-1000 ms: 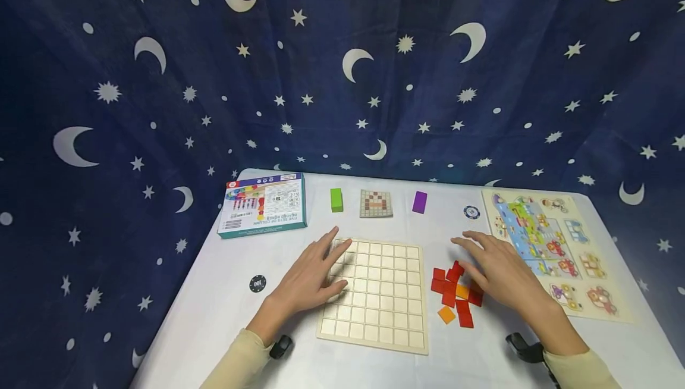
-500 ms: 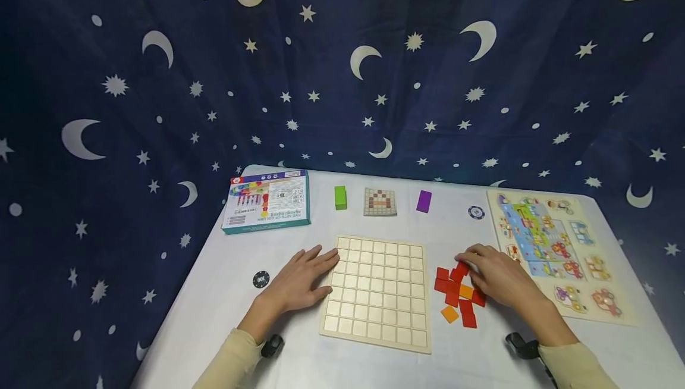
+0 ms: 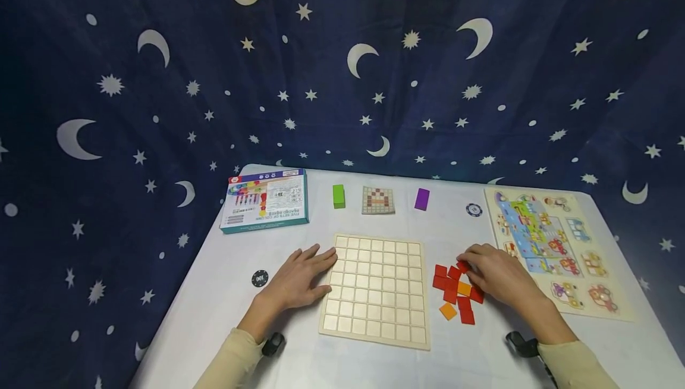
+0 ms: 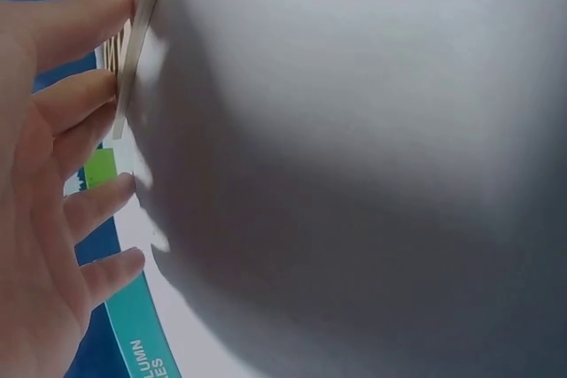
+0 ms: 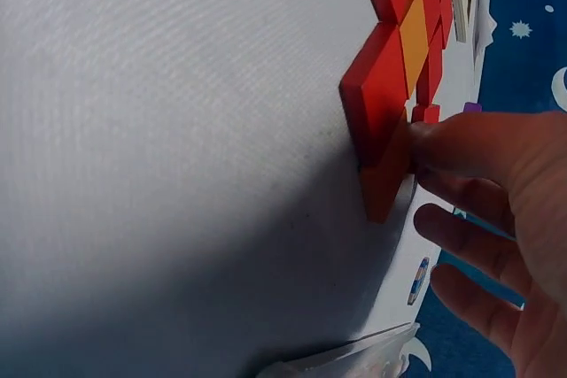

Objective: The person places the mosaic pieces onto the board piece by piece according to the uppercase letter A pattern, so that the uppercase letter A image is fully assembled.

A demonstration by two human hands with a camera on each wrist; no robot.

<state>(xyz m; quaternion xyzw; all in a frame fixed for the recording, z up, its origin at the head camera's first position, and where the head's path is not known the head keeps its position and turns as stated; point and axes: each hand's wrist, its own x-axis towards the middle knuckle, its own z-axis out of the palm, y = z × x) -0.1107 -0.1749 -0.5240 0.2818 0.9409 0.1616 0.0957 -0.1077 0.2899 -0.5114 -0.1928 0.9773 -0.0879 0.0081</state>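
Observation:
A pale wooden grid board (image 3: 374,289) lies flat in the middle of the table. My left hand (image 3: 298,280) rests at its left edge with fingers extended; in the left wrist view the thumb and a finger touch or nearly touch the board's rim (image 4: 142,46). To the right of the board is a loose cluster of red square tiles (image 3: 451,292) and a few orange tiles (image 3: 448,311). At the cluster's far side my right hand (image 3: 497,273) pinches a red tile (image 3: 463,266) between thumb and index finger. The right wrist view shows that red tile (image 5: 425,113) partly hidden behind the thumb.
Along the back stand a teal-edged box (image 3: 264,201), a green block (image 3: 339,196), a small pattern card (image 3: 377,200) and a purple block (image 3: 421,199). Chips lie left (image 3: 260,278) and right (image 3: 474,210). A picture puzzle board (image 3: 594,264) lies at the right.
My right hand came down to the tiles, and its fingers closed on a red tile, which shifted slightly apart from its neighbour. My left hand drew back left to the board's edge.

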